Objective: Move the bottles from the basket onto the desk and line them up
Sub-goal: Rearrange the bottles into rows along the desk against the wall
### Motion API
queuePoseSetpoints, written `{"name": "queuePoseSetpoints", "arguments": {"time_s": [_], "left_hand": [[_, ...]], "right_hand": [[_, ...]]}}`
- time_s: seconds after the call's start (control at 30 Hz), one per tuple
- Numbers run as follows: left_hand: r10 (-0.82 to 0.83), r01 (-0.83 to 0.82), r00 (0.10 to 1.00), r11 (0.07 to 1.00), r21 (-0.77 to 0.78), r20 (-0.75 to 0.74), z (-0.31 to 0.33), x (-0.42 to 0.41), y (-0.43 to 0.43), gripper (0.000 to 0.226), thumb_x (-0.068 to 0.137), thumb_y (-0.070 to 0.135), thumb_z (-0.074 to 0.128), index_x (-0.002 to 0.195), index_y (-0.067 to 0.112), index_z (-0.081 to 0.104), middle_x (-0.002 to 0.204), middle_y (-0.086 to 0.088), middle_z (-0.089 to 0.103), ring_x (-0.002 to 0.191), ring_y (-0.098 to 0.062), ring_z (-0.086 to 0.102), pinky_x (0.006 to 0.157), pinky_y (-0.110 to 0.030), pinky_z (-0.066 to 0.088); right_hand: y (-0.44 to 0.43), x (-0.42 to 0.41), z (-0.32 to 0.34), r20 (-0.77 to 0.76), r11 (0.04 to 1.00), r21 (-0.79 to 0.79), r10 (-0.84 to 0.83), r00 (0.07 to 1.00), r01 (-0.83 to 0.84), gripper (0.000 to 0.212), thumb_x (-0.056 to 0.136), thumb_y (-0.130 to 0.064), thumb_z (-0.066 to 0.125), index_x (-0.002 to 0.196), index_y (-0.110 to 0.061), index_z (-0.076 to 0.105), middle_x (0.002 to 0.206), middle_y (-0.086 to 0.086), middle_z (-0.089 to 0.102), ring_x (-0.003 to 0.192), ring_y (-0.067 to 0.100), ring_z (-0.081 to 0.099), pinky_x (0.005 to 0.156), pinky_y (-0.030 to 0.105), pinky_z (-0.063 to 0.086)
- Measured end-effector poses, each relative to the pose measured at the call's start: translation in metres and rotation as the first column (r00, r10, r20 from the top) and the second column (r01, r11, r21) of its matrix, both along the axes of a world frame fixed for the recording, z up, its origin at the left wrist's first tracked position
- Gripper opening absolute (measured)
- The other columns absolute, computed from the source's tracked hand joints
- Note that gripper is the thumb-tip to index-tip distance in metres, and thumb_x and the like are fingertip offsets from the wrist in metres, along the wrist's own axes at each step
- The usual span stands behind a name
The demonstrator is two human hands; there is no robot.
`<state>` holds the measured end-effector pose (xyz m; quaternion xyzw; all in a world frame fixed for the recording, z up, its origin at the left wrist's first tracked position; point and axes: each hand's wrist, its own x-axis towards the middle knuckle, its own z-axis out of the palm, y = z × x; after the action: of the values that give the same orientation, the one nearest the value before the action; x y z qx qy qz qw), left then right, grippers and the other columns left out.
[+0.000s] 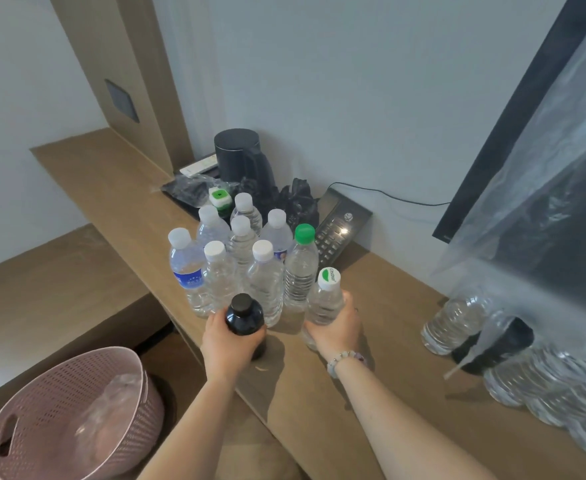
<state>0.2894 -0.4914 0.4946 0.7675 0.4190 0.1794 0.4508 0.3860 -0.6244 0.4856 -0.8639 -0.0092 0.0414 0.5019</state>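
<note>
- left hand (227, 336) is wrapped round the dark bottle (244, 315) with the black cap, at centre frame by the front edge of the desk (371, 375); bottle is held upright.
- right hand (336, 327) is clamped round the lower body of a clear bottle (326, 301) with a white-and-green cap, just right of the dark one; a bead bracelet (345, 360) is worn on that wrist.
- the two hands are held apart, a gap of bare desk between them.
- whether either held bottle's base touches the desk cannot be told.
- a bottle cluster (243, 251) of upright clear bottles is packed just above the hands; a green-capped bottle (302, 265) stands at its right edge, a blue-label bottle (186, 268) at its left.
- the pink basket (42, 410) is seen lower left, below desk level, well apart from both hands; only clear plastic wrap (111, 403) can be made out in it.
- a black kettle (239, 157) and desk phone (340, 226) are placed behind the cluster by the wall.
- more bottles (457, 323) under plastic film are seen at the right edge.
</note>
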Motion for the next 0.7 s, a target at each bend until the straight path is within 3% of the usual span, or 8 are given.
{"name": "queuePoseSetpoints", "arguments": {"time_s": [0.33,0.7], "left_hand": [[-0.155,0.153,0.987,0.987,-0.042,-0.04,0.003,-0.006,-0.033,0.05,0.061,0.033,0.083,0.1,0.029,0.053,0.097,0.005,0.062,0.1,-0.022,0.059,0.086,-0.032,0.046],[-0.343,0.338,0.937,0.938,-0.071,-0.065,0.003,0.005,-0.06,0.053,0.059,0.036,0.084,0.102,0.027,0.054,0.101,0.004,0.065,0.1,-0.021,0.06,0.088,-0.034,0.047]], "right_hand": [[-0.036,-0.011,0.001,-0.007,0.984,0.063,-0.168,0.986,0.168,0.042,0.062,-0.008,0.076,0.09,-0.022,0.047,0.089,0.004,0.061,0.084,0.024,0.059,0.072,0.03,0.048],[-0.079,-0.026,0.003,-0.019,0.944,0.075,-0.321,0.947,0.321,0.052,0.063,-0.006,0.077,0.109,-0.014,0.053,0.104,0.006,0.06,0.095,0.022,0.058,0.076,0.025,0.044]]}}
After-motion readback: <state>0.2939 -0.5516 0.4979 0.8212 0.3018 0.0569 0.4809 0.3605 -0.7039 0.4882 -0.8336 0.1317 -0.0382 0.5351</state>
